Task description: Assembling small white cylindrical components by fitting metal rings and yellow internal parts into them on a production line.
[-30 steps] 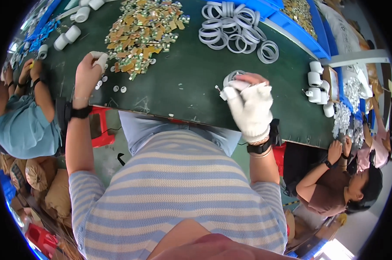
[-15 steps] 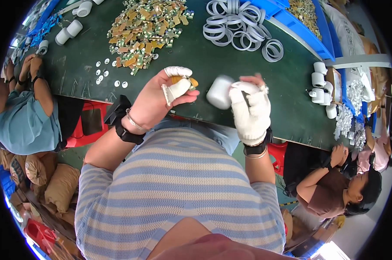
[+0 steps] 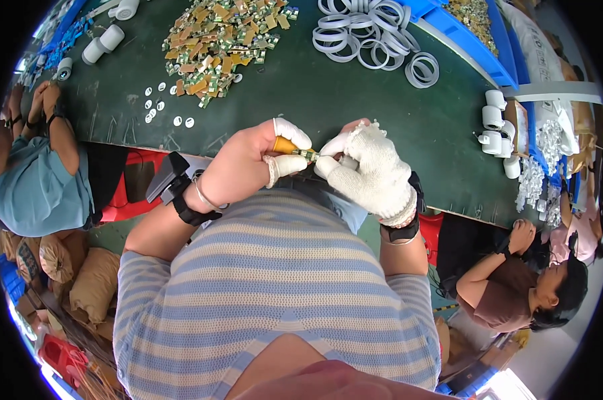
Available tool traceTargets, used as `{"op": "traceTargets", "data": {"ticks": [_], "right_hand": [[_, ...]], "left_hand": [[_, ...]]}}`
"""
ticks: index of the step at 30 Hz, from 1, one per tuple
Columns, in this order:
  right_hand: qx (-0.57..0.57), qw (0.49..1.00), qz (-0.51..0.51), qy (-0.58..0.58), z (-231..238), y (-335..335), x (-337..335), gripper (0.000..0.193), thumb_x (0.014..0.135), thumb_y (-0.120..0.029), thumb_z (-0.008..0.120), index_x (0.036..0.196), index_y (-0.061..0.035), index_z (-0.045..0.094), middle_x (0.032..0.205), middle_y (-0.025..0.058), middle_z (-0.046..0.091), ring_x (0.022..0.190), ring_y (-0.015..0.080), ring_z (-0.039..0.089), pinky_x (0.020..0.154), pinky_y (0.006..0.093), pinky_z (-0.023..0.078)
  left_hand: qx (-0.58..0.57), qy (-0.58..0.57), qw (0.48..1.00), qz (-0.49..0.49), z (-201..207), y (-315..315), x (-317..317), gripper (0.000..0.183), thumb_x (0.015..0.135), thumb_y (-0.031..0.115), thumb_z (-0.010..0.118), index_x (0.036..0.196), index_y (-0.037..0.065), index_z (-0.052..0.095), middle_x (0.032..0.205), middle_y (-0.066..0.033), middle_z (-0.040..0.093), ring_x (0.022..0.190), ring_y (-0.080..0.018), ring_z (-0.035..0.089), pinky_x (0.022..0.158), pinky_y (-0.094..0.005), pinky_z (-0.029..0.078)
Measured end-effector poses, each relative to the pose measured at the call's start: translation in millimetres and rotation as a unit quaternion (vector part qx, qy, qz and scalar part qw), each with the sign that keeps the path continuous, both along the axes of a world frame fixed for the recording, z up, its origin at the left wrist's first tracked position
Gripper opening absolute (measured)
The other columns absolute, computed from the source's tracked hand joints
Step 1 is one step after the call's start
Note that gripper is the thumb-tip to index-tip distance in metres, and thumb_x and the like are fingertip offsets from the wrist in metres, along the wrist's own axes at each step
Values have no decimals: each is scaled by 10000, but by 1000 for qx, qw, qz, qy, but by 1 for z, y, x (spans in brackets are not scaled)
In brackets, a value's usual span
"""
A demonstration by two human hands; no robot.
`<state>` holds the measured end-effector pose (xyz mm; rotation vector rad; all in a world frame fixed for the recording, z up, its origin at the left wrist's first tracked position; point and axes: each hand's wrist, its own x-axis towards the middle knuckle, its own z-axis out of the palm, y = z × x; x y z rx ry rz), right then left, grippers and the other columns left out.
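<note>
One circuit board is in hand by the front edge of the bench; a big pile of boards lies loose beyond. It looks small, green and pale-specked. The left hand pinches it, grip narrow; what the gloved right hand holds, I cannot tell.

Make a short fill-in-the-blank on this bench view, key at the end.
1. The left hand holds a small circuit board between its forefinger and its ____.
2. The right hand wears a knitted glove coloured ____.
3. In the picture, the grey rings lie to the ____ of the circuit-board pile.
4. The tabletop is dark ____.

Missing words: thumb; white; right; green.
</note>
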<state>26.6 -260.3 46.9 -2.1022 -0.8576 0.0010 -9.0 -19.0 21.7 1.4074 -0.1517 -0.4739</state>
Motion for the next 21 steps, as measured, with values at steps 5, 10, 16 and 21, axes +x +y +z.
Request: {"op": "traceTargets", "data": {"ticks": [5,10,16,21], "right_hand": [[37,998,-6,57,-4,0,-1,138,799,-62,830,885,-97,728,828,48,700,816,237,665,805,370,503],[25,996,8,89,-7,-4,1,140,800,-75,836,888,-101,730,839,48,704,847,237,683,817,364,510],[21,998,18,58,-1,-1,-1,138,798,-79,832,893,-107,736,842,58,695,878,249,685,797,365,514],[37,995,63,73,-4,-7,8,153,788,-89,844,889,-95,729,858,60,684,913,265,687,803,375,523]], "left_hand": [[72,-26,997,-16,3,1,-1,239,965,21,737,1181,21,635,1071,-39,726,1001,-108,698,885,-266,553],[80,8,997,-19,6,2,-3,229,965,33,742,1169,17,640,1065,-38,728,990,-96,691,870,-262,553],[92,-64,993,21,4,-3,-8,197,961,60,760,1135,18,677,998,-48,759,913,-91,692,811,-267,558],[101,-85,991,21,5,-4,-9,194,957,64,765,1130,22,690,986,-62,775,913,-104,714,813,-269,566]]}}
